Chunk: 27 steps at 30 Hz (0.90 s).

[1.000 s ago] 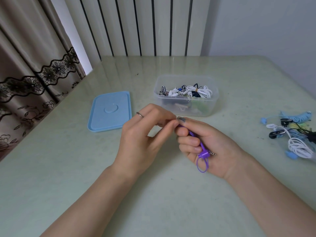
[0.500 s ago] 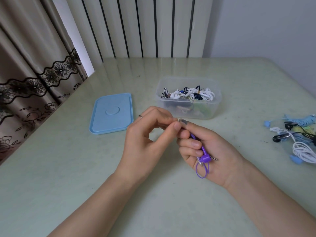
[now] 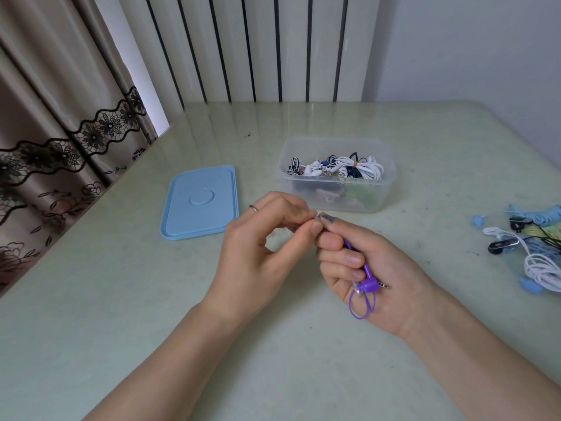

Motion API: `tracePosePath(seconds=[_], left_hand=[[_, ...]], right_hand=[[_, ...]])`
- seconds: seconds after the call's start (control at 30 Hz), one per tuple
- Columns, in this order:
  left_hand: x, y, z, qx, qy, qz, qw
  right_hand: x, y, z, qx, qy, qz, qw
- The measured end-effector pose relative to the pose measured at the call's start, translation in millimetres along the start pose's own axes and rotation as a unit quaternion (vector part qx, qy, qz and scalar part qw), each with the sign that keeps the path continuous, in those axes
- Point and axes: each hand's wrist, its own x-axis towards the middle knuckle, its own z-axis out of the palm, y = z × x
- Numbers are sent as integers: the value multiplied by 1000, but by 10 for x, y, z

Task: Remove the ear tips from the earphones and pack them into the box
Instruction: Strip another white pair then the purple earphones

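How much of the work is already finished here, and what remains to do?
Done: the box stands open, its lid beside it, with several coiled earphones inside. In hand: the right hand grips purple earphones, while the left hand pinches at their tip; the ear tip itself is too small to see. Left: a pile of earphones on the table's right side, then probably the lid.
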Motion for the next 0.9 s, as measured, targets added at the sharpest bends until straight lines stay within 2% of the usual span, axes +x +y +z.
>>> tracePosePath(seconds=[0.13,0.23,0.33,0.57,0.9], left_hand=[[-3,29,8,36,2,-1,999],[14,46,6,96,-11,55,994],[32,56,-12,123,-5,76,989],[41,19,-10,134,5,83,988],[28,9,-54,76,-24,55,995]], right_hand=[[9,1,-19,9,-2,3,1000],[18,-2,-39,5,-4,3,1000],[10,-4,-39,3,-7,2,1000],[-3,0,-29,-8,6,-20,1000],[-17,-22,13,4,12,-7,1000]])
